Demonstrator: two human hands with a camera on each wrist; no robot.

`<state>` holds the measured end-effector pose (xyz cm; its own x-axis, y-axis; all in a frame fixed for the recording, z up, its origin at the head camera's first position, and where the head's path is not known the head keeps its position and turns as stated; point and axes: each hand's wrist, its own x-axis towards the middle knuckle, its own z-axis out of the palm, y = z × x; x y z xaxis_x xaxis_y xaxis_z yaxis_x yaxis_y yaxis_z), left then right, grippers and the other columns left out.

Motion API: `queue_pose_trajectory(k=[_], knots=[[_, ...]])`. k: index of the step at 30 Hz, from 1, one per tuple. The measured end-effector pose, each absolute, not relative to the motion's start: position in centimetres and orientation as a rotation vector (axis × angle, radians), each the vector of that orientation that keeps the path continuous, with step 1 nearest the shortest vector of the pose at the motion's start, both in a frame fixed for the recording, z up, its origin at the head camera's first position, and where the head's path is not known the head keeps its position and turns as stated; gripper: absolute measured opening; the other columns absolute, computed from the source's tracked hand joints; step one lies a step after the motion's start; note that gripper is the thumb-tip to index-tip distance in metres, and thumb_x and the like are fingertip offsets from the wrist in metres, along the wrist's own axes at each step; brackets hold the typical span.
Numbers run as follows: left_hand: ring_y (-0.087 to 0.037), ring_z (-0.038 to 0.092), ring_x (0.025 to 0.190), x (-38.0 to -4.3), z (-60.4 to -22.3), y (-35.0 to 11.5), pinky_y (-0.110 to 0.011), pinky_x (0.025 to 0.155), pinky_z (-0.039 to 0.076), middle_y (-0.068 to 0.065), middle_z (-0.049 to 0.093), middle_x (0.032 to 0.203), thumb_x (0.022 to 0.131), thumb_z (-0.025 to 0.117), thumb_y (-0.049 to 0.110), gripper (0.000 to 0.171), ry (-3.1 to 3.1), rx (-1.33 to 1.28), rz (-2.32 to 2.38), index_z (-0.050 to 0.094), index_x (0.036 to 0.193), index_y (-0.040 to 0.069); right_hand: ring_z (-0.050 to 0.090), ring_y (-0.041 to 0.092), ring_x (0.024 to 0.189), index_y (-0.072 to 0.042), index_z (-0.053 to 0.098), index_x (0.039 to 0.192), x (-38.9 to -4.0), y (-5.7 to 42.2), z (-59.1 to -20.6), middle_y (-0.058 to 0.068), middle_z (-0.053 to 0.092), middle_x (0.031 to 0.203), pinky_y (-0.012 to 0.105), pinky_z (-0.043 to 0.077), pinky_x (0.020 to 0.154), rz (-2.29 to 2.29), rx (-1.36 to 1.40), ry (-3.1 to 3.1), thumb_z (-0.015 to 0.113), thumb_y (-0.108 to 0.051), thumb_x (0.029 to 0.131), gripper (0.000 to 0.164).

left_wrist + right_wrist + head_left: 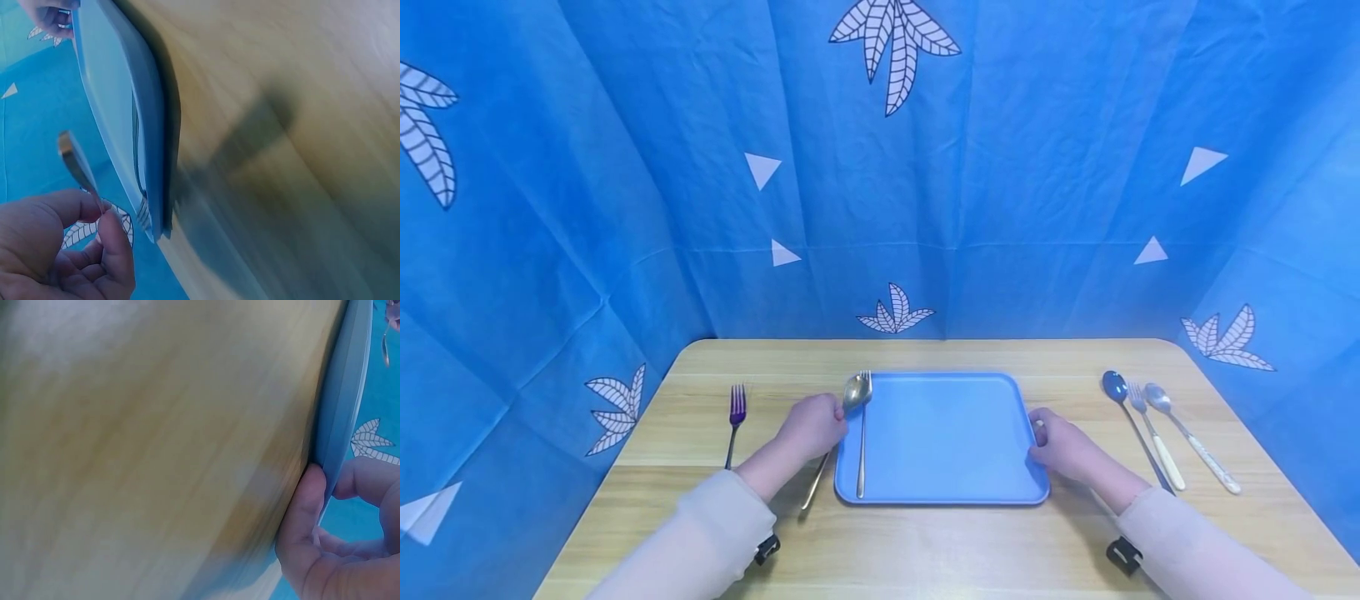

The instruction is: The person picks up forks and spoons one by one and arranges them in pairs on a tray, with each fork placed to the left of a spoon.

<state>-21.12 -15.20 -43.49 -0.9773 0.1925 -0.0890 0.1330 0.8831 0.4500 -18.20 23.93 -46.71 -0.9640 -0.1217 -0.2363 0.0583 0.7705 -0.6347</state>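
Between thumb and fingers, my left hand [812,429] pinches a gold-toned spoon [854,392] near its neck, over the left edge of the blue tray [947,442]. In the left wrist view the spoon [76,161] is held above the table, apart from the tray. A fork [862,454] lies lengthwise along the tray's left side, its tines near the far left corner. At the opposite side, my right hand [1063,446] grips the tray's right rim, thumb on one side and fingers on the other, as the right wrist view shows.
A purple fork [737,406] lies on the wooden table [940,550] at the left, partly behind the left sleeve. To the right lie a dark spoon [1115,386], a white-handled fork [1165,458] and a patterned-handled spoon [1206,458]. Blue curtain [1037,192] surrounds the table.
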Motion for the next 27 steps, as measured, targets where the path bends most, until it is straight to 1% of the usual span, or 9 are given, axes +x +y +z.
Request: queue_pose_trajectory(k=[5,8,12,22,27], knots=[[-0.016,0.053,0.065,-21.2,-44.0,-14.5,-0.03,0.06,0.045,0.0,0.056,0.071,0.086,0.069,0.012,0.015,2.907,0.267,0.703,0.057,0.077,0.012,0.06,0.021,0.076,0.015,0.039,0.136,-18.1,23.9,-46.6,0.011,0.062,0.09,0.036,0.054,0.067,-0.996,-0.053,2.696,0.065,0.002,0.083,0.061],[-0.016,0.052,0.062,-21.3,-44.2,-14.2,-0.03,0.057,0.043,0.0,0.054,0.068,0.087,0.068,0.012,0.017,2.897,0.246,0.721,0.056,0.074,0.012,0.06,0.021,0.077,0.014,0.039,0.136,-18.1,23.9,-46.6,0.011,0.062,0.091,0.037,0.054,0.068,-0.993,-0.047,2.694,0.066,0.002,0.084,0.06],[-0.014,0.048,0.057,-21.4,-44.4,-13.7,-0.029,0.054,0.04,0.002,0.048,0.061,0.087,0.067,0.012,0.025,2.896,0.238,0.723,0.052,0.067,0.013,0.061,0.022,0.078,0.014,0.039,0.136,-18.2,23.9,-46.6,0.012,0.063,0.091,0.037,0.054,0.068,-0.985,-0.038,2.692,0.066,0.002,0.084,0.06],[-0.012,0.041,0.051,-21.7,-44.9,-12.9,-0.027,0.05,0.036,0.006,0.035,0.054,0.088,0.065,0.011,0.037,2.894,0.262,0.722,0.042,0.06,0.016,0.061,0.022,0.08,0.014,0.04,0.136,-18.1,23.8,-46.4,0.013,0.063,0.094,0.038,0.055,0.07,-0.971,-0.035,2.701,0.066,0.001,0.085,0.059],[-0.011,0.04,0.049,-22.0,-45.0,-12.5,-0.026,0.049,0.036,0.006,0.034,0.052,0.089,0.065,0.011,0.04,2.869,0.23,0.739,0.042,0.057,0.016,0.061,0.022,0.08,0.013,0.04,0.137,-18.1,23.8,-46.6,0.012,0.063,0.094,0.038,0.055,0.07,-0.977,-0.027,2.7,0.066,0.001,0.085,0.059]])
